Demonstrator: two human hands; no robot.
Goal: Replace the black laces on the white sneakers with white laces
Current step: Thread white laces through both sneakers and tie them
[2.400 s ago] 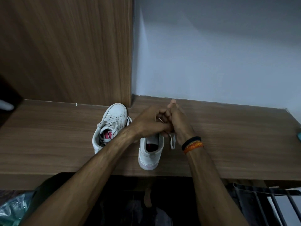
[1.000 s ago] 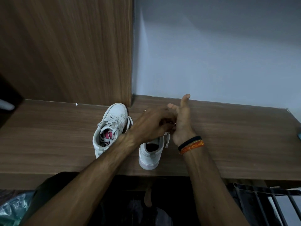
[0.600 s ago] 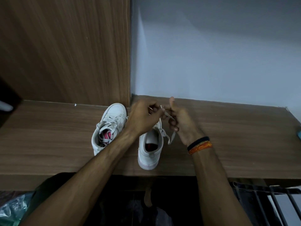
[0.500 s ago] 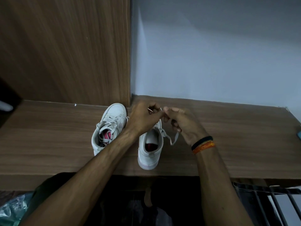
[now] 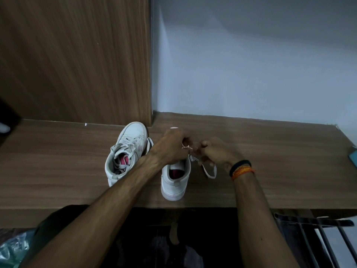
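Both your hands have dropped lower over the right sneaker point(image 5: 174, 176) on the desk point(image 5: 270, 151), left fingers point(image 5: 185, 141) and right fingers point(image 5: 202, 145) pinching the white lace point(image 5: 209, 172): you seem to be knotting it

A couple of seconds ago both hands were pressed together over the tongue of the right-hand white leather sneaker point(image 5: 174, 178), hiding its front. Since then the right hand point(image 5: 216, 151) has drawn away toward the right end of the brown wooden surface point(image 5: 280, 161), its fingers point(image 5: 201, 147) curled on the flat white lace point(image 5: 209, 171), whose loop now lies on the wood beside the shoe. The left hand point(image 5: 170, 147) has lifted slightly, pinching the lace near the eyelets.
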